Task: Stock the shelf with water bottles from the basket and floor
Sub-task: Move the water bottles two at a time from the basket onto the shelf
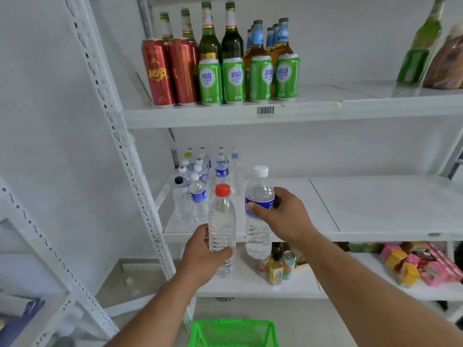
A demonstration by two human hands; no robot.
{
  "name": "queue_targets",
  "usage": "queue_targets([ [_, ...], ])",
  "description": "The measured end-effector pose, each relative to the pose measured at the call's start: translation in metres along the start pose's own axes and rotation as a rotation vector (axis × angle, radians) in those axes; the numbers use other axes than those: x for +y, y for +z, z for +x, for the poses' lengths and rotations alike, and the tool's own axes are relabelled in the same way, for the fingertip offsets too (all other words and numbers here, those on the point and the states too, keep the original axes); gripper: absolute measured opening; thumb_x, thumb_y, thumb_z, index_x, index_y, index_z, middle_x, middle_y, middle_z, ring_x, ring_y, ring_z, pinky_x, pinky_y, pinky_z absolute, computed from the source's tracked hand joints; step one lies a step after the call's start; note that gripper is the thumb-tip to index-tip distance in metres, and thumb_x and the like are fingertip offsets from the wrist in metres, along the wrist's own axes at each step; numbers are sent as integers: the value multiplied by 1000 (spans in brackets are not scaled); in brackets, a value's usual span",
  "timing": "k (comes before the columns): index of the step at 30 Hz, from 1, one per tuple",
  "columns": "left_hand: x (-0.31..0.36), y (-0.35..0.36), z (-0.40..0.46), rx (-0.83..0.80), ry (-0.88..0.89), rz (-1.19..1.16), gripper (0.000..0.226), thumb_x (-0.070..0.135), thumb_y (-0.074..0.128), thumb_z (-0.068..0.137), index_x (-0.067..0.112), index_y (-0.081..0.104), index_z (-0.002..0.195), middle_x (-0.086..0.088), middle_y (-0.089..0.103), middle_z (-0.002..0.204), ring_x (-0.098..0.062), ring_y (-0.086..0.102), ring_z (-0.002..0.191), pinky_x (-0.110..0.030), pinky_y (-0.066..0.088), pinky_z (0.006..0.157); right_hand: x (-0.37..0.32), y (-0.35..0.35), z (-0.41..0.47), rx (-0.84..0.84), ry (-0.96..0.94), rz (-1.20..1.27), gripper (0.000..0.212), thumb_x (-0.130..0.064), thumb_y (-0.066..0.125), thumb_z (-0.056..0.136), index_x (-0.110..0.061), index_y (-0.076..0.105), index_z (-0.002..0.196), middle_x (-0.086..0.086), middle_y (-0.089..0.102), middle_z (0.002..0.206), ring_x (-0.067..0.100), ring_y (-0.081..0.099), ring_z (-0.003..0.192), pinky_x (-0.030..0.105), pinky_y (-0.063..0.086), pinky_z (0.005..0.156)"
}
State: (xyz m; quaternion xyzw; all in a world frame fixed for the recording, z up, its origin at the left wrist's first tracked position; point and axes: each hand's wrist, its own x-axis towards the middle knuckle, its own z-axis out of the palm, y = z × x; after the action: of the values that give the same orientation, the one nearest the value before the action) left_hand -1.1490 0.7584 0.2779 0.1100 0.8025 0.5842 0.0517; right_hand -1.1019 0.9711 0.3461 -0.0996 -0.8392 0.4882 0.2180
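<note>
My left hand (200, 256) grips a clear water bottle with a red cap (221, 216) around its lower half, upright in front of the middle shelf (375, 209). Just to the right, my right hand (280, 214) holds a blue-labelled water bottle with a white cap (258, 196), fingers wrapped round the label. Both bottles hang at the shelf's front edge. Several water bottles (198, 186) stand in a cluster at the shelf's left back. The green basket (233, 333) sits on the floor below, its inside mostly out of frame.
The top shelf (300, 113) carries red cans, green cans (248, 80) and glass bottles. The bottom shelf holds small drink bottles (278, 267) and pink and yellow snack packs (421, 264). A white perforated upright (125, 156) stands left. The middle shelf's right part is bare.
</note>
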Motion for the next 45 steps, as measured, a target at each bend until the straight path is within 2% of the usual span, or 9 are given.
queue_targets([
  [6,8,29,15,10,4,0,51,19,84,66,34,59,107,24,71,92,7,66,80,-16,50,66,23,-15,27,-39,-8,-28,45,-53,77,69,-34,62,108,-19,68,92,-3,64,80,15,44,63],
  [9,7,35,31,25,-20,-12,51,26,84,63,37,59,106,19,72,93,5,67,80,-15,52,56,31,-12,47,-53,8,-32,44,-52,78,69,-36,61,106,-21,67,90,-5,63,77,12,42,60],
  [14,-7,34,75,44,-51,9,55,33,84,59,39,57,107,19,71,97,3,66,88,-23,53,74,41,5,86,-50,42,-44,43,-53,79,66,-35,62,102,-19,68,88,-4,63,75,13,43,58],
  [23,-40,32,159,17,-74,7,57,32,85,66,41,54,113,22,67,102,5,62,92,-15,46,69,64,50,148,-49,72,-85,44,-49,79,70,-31,63,106,-16,68,90,2,64,79,17,44,60],
  [28,-49,37,199,19,-84,8,54,32,85,65,45,53,107,24,66,98,15,61,84,-12,44,65,75,67,184,-73,90,-103,47,-55,75,68,-32,62,106,-16,69,92,3,64,81,21,46,63],
  [33,-61,50,247,30,-83,-3,56,33,84,62,43,54,109,19,69,99,1,66,90,-17,49,71,96,82,229,-98,111,-95,43,-56,75,68,-36,62,103,-19,69,89,0,64,79,17,44,61],
  [38,-77,69,293,83,-108,-9,55,32,83,62,41,55,108,29,66,97,8,65,86,-14,47,68,126,97,276,-145,142,-83,37,-53,78,65,-35,61,93,-19,67,83,-6,61,73,14,40,57],
  [42,-86,81,324,132,-151,4,60,28,85,64,42,54,114,21,67,100,2,64,92,-15,48,68,148,111,306,-182,188,-62,39,-49,81,66,-32,60,94,-14,68,87,2,64,78,18,48,59],
  [45,-92,86,343,157,-167,19,63,30,85,65,46,50,115,26,65,101,6,62,90,-13,49,66,157,122,321,-200,190,-50,39,-46,82,69,-35,59,98,-18,66,88,-2,61,79,11,40,56],
])
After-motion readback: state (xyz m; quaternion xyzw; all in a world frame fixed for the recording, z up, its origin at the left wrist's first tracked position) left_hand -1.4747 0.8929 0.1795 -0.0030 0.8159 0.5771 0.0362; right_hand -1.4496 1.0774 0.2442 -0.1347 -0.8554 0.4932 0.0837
